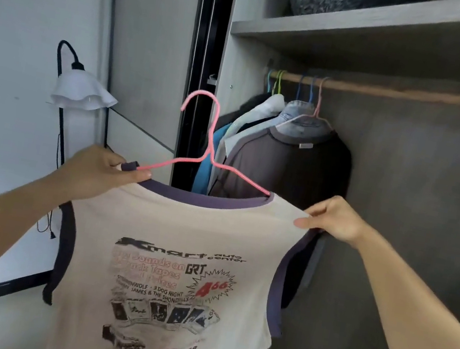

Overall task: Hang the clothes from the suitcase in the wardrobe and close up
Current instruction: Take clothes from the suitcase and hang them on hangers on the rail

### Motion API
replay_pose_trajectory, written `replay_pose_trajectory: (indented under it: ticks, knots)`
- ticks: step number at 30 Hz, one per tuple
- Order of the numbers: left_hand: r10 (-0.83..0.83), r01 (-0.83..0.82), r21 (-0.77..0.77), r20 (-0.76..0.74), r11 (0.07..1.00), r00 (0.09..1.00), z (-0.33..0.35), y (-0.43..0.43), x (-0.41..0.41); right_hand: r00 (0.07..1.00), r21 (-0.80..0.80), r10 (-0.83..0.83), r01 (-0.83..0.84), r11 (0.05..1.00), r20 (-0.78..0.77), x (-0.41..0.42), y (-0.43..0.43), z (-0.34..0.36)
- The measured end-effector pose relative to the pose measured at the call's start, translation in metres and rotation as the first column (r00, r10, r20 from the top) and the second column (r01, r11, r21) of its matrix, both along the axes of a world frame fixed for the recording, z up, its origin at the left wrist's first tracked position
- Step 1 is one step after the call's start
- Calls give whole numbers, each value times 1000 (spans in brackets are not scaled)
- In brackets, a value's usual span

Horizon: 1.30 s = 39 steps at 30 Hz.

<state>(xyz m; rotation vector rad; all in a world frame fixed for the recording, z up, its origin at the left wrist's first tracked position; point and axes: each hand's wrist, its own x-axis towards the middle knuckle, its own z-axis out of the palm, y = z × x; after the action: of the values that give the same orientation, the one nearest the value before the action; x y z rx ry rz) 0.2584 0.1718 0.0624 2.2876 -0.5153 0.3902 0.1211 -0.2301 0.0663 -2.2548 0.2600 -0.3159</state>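
Shirt [182,236] held up on a pink hanger [211,159] in front of the open wardrobe [368,30].
The left hand [101,174] pinches the shirt's purple collar together with one end of the hanger; the right hand [334,219] pinches the cloth at the other shoulder, stretching it out. The hanger's far arm runs inside the neck, and its hook points up, clear of the rail [418,96]. Other clothes [286,159] hang at the rail's left end. A lamp [84,92] stands beside the wardrobe's left edge.
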Motion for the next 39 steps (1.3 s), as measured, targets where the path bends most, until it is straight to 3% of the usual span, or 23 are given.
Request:
replay_pose_trajectory:
  ticks: [3, 6, 8, 12, 14, 17, 20, 25, 29, 33, 34, 36, 37, 39]
  knots:
    - [-143, 144, 14, -83, 989, 986, 4, 6, -7, 997, -106, -74, 76, 991, 25, 4, -7, -6]
    - [-266, 268, 1, -118, 963, 957, 4, 10, -12, 988, -355, -154, 150, 923, 17, 11, -4, -5]
    - [-263, 259, -60, -80, 964, 961, 3, 5, -8, 998, -437, -33, 51, 898, 50, 20, 20, 4]
    - [-284, 282, -49, -38, 958, 958, 5, -13, -4, 962, -331, 253, -207, 921, 101, 40, 81, 23]
    - [-248, 248, 24, -24, 968, 969, 8, -8, -3, 953, -364, 229, -146, 920, 197, 49, 78, 26]
    - [-160, 174, 151, -100, 973, 982, 7, 19, 5, 929, -149, 108, -58, 987, 354, 43, 61, 30]
    - [-166, 200, 309, -135, 930, 977, -3, 25, 7, 936, -120, 156, -124, 985, 316, 39, 68, 28]
    - [-396, 401, 98, -63, 911, 916, -20, -32, -15, 934, -159, 158, -111, 981, 322, 45, 75, 20]
    - [-345, 348, -51, 63, 936, 936, -30, -43, -5, 970, -92, 176, -162, 982, 170, 17, 49, 22]
    - [-366, 366, -15, 4, 930, 930, -42, -68, 13, 958, -79, 260, -270, 960, -119, -14, 42, 28]
    - [-348, 349, 53, -29, 936, 937, -48, -73, 18, 915, -66, 317, -343, 937, -250, -19, 49, 29]
    - [-251, 234, 362, 0, 902, 968, -58, -93, 24, 805, -26, 391, -449, 893, -445, -29, 64, 32]
    - [-208, 160, 500, 40, 851, 977, -65, -105, 24, 777, -4, 408, -467, 884, -480, -32, 70, 31]
    - [-183, 141, 558, 19, 817, 983, -77, -132, 17, 788, 52, 420, -447, 893, -451, -36, 79, 27]
